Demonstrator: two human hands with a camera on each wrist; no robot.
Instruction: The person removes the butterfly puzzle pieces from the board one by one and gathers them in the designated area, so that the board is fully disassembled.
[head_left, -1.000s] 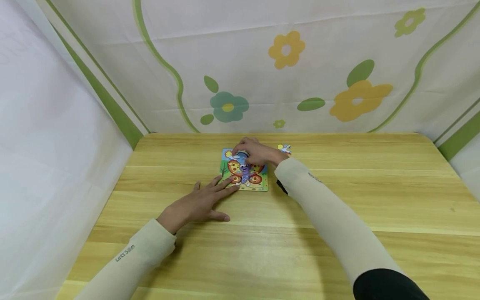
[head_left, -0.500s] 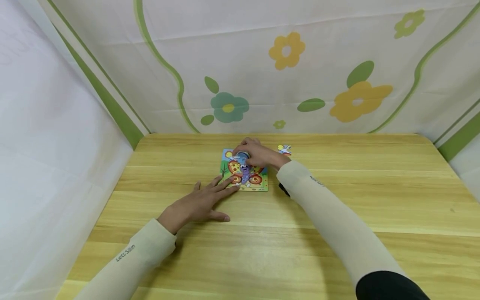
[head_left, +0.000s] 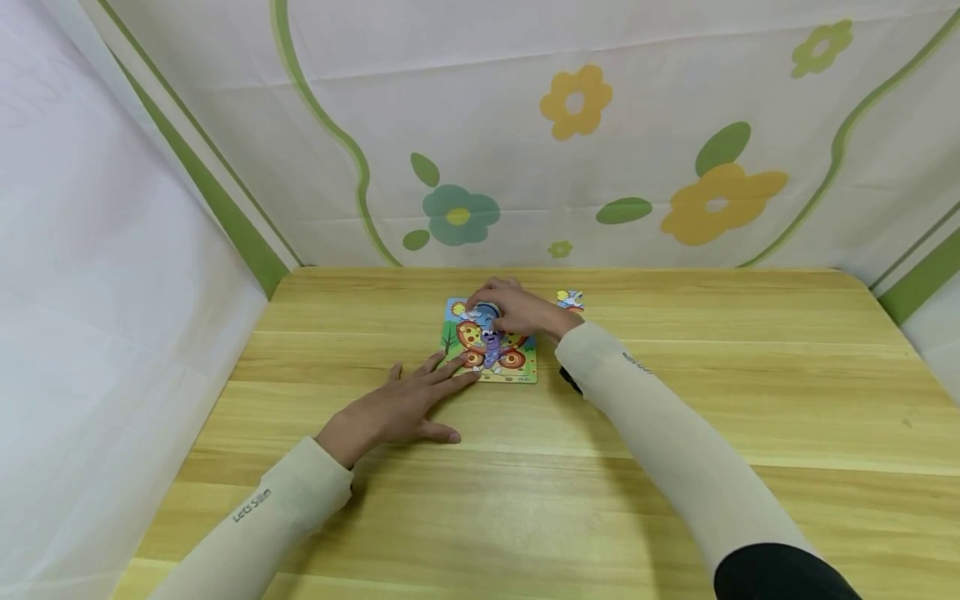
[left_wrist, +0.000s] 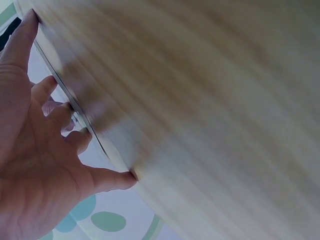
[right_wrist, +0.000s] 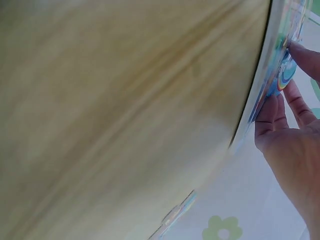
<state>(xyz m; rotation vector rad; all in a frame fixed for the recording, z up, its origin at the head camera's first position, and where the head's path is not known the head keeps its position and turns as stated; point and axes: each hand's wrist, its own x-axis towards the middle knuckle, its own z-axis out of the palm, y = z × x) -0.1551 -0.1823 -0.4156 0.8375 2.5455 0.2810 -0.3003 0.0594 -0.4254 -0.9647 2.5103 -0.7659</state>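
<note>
A small jigsaw puzzle board (head_left: 491, 377) with a butterfly picture lies towards the table's far edge. My left hand (head_left: 401, 408) is spread flat, its fingertips resting on the board's lower left edge and its thumb on the table. At the top of the board my right hand (head_left: 513, 307) holds a blue puzzle piece (head_left: 486, 313) between thumb and fingers. The right wrist view shows a rainbow on this piece (right_wrist: 286, 75), tilted up from the board. The right hand covers the board's upper right corner.
A loose puzzle piece (head_left: 571, 301) with a white figure and a yellow spot lies on the wooden table (head_left: 675, 383), right of the board. A white cloth wall (head_left: 510, 167) with printed flowers rises just behind the table, and another stands at the left.
</note>
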